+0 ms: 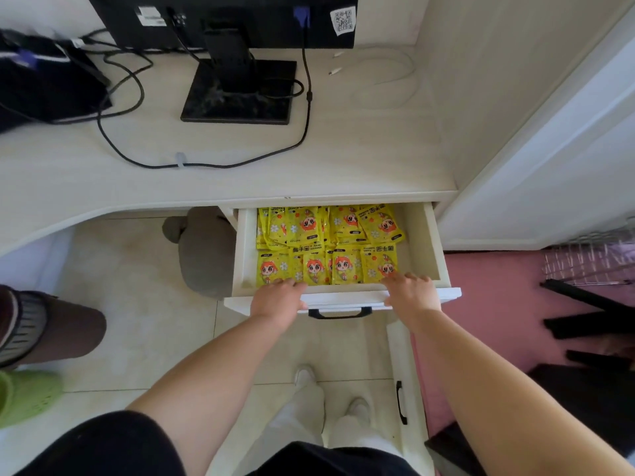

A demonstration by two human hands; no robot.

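Drawer stands open, yellow packets laid in rows; my left grip and right grip rest released on the near row, nothing lifted yet.

Packets lie in the drawer — below the desk.
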